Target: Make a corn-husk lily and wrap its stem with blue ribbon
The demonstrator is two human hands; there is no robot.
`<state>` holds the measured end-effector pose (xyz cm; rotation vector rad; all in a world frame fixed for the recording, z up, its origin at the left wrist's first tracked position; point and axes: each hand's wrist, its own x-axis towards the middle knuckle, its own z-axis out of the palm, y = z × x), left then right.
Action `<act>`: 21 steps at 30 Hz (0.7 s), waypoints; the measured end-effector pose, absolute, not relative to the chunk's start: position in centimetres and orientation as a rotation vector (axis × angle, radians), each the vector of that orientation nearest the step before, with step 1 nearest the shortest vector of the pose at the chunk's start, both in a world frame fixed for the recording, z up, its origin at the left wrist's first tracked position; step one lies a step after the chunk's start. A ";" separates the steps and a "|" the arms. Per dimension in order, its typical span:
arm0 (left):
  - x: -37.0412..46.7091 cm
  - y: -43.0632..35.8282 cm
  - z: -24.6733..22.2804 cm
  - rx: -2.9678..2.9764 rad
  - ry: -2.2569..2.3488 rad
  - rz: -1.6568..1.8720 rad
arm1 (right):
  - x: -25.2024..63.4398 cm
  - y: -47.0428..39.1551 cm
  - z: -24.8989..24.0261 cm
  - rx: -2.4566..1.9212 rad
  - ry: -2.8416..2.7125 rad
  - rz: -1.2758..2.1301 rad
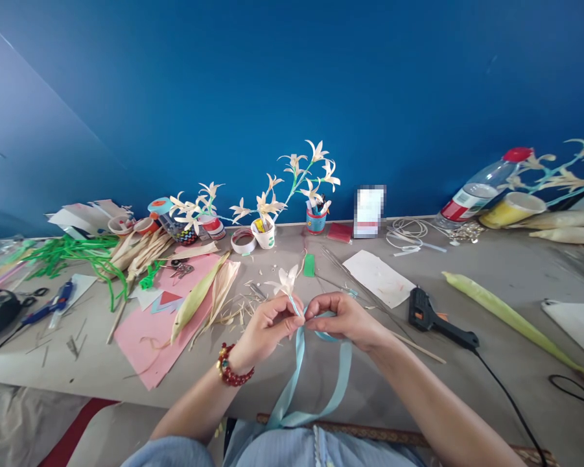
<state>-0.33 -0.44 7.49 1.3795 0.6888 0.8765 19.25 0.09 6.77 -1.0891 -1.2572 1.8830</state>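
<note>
A white husk flower (286, 281) stands upright on a thin stem wrapped in light blue. My left hand (272, 327) pinches this stem just below the petals. Close beside it, fingertips nearly meeting, my right hand (343, 319) is closed on a light blue ribbon (343, 383). The ribbon loops down from both hands towards my lap. A red bead bracelet (231, 370) circles my left wrist.
A black glue gun (440, 321) lies at the right, its cord running forward. Pink paper (150, 344) and corn husks (199, 295) are at the left. Along the wall stand a flower cup (264, 235), a pen holder (315, 220) and a tilted bottle (476, 191).
</note>
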 end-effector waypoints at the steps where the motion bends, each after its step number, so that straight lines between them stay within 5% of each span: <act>1: -0.3 -0.4 7.5 1.362 0.686 0.891 | 19.2 0.1 6.8 -1.087 -1.241 1.894; 21: -0.1 -1.0 7.0 1.373 0.771 1.016 | 18.9 0.3 7.5 -1.037 -1.140 1.945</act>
